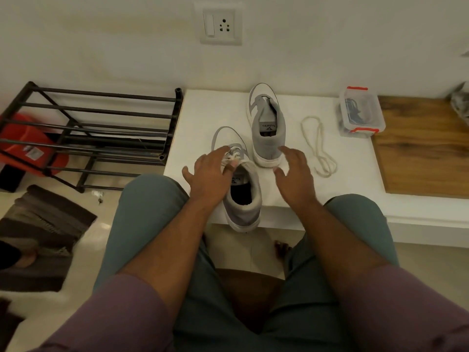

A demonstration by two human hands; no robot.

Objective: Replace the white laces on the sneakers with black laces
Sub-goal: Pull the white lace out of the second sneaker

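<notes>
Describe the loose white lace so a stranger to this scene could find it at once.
Start at the white platform below the wall socket. Right of the farther sneaker, before the red-clipped box, lies the white lace: looped, alone, threaded through nothing.

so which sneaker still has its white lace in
The near sneaker under the left hand; the far sneaker shows bare eyelets.

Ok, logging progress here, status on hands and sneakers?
Left hand on near sneaker, touching its white laces. Right hand open, holding nothing. Far sneaker unlaced, its lace loose beside it. Nothing blocking.
</notes>
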